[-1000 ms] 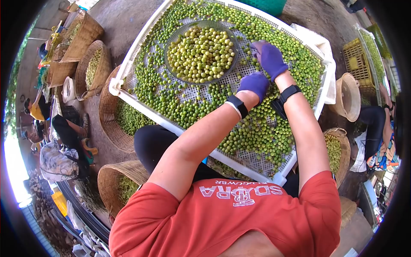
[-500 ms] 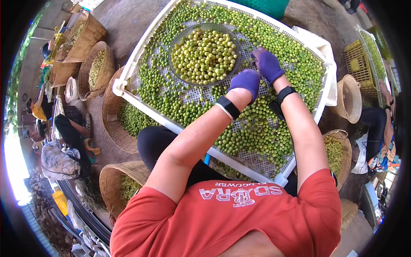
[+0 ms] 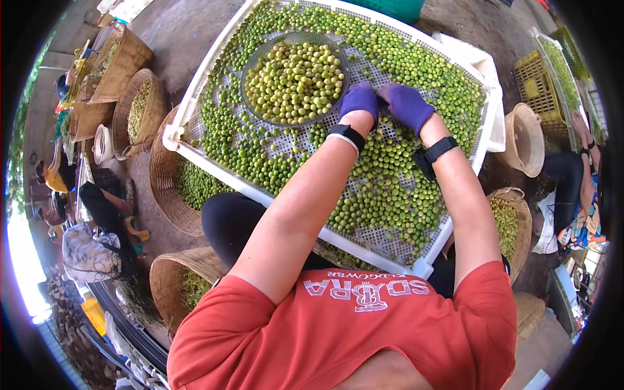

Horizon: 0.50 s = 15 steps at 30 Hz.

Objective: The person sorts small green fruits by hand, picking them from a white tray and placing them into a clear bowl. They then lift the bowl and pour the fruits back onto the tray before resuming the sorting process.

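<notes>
My left hand (image 3: pixel 359 106), in a purple glove, is over the fruit beside the right rim of a clear round bowl (image 3: pixel 348 86). Its fingers curl downward, mostly hidden by the back of the hand. Close to its right, my right hand (image 3: pixel 408 108), gloved in purple too, has its fingertips pressed together and pointing toward the left hand. What either hand holds is hidden. Small round green fruits (image 3: pixel 279 170) lie spread across a white perforated tray (image 3: pixel 224 170) under both hands. Paler yellow-green fruits (image 3: pixel 296 81) fill the bowl, which stands on the tray.
Wicker baskets with green fruit stand around the tray, including a basket (image 3: pixel 159 175) at left and a basket (image 3: pixel 520 214) at right. A pale bucket (image 3: pixel 524 140) and yellow crate (image 3: pixel 536 81) are on the right. Other people sit at both sides.
My left hand has moved left and up, toward the bowl's rim. The right hand is slightly lower, its fingers still together. The whole view has shifted a little.
</notes>
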Motion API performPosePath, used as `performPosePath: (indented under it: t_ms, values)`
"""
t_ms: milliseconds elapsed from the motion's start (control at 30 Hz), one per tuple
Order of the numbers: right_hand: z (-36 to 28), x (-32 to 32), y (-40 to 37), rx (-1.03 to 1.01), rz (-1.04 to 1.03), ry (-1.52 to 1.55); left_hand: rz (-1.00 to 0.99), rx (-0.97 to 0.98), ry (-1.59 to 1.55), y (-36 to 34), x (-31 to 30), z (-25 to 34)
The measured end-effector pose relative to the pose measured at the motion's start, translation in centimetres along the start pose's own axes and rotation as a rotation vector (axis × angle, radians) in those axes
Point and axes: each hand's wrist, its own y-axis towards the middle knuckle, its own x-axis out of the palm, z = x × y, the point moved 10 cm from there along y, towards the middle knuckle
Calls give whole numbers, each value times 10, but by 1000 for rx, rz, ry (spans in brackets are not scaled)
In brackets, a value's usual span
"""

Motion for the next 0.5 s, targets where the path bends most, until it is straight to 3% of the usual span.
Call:
performPosePath:
  t_ms: [167, 267, 400, 467, 500]
  values:
    - [22, -14, -12, 168, 52, 75, -33, 88, 63, -1, 13, -1]
    - [12, -10, -17, 53, 122, 71, -57, 135, 114, -8, 18, 0]
    - [26, 9, -8, 121, 186, 78, -165, 123, 110, -36, 7, 5]
    - [29, 13, -2, 187, 122, 89, -116, 177, 88, -40, 1, 8]
    - [42, 30, 3, 204, 100, 32, -186, 175, 52, -42, -2, 11]
